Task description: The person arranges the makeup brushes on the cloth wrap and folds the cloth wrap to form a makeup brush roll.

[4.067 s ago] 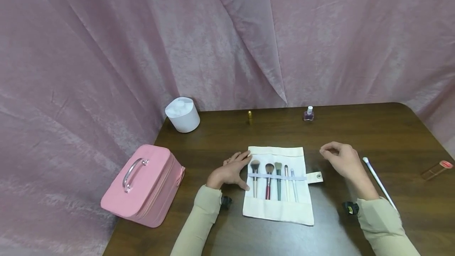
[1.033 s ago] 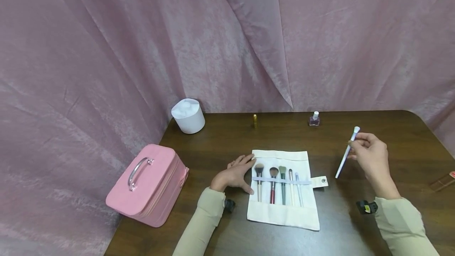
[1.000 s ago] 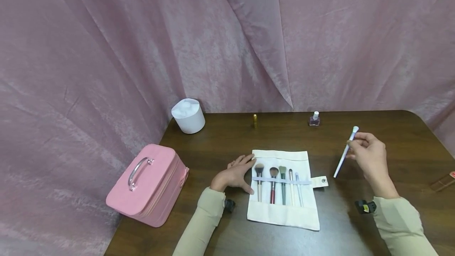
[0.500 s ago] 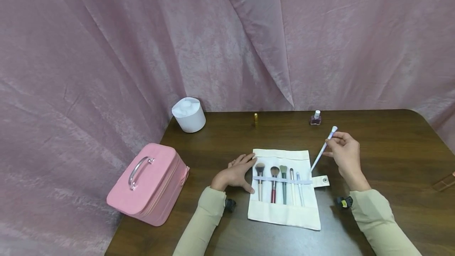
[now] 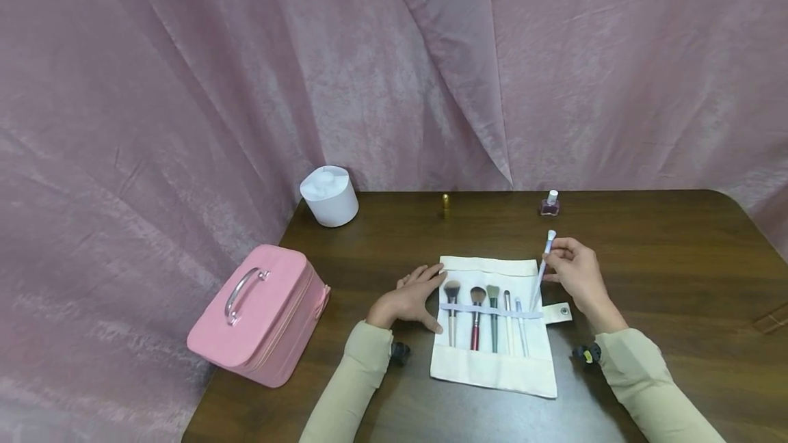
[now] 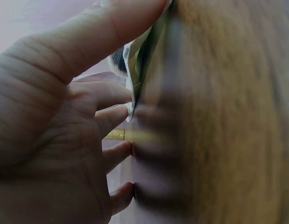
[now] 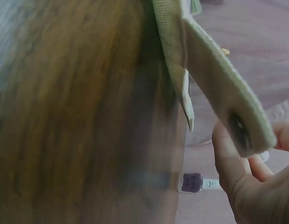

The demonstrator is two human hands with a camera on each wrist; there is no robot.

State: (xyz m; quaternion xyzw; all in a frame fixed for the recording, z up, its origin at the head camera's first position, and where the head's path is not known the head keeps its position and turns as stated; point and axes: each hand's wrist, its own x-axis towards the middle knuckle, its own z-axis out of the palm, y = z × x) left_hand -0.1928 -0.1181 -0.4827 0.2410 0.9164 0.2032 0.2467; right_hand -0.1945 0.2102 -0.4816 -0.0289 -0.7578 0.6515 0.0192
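An opened white cloth brush roll (image 5: 492,376) lies on the table with several makeup brushes tucked under its lilac band, among them a red-handled brush (image 5: 475,333) and a green brush (image 5: 494,323). My left hand (image 5: 408,301) rests at the roll's left edge, fingers and thumb spread. Between thumb and fingers my right hand (image 5: 577,272) pinches a slim white-lilac makeup brush (image 5: 539,284), bristles up. The brush slants over the roll's right side, its lower end close to the band. The snap tab (image 7: 230,93) partly covers the right fingers in the right wrist view.
A pink vanity case (image 5: 252,313) stands at the left. Along the back are a white round container (image 5: 332,200), a small gold tube (image 5: 445,202) and a purple nail polish bottle (image 5: 550,205). A clear-brown tube (image 5: 771,320) lies at the right edge.
The white-lilac brush lay on the table at the right; my right hand has picked it up and carried it left over the roll's right side. The left hand stays in place.
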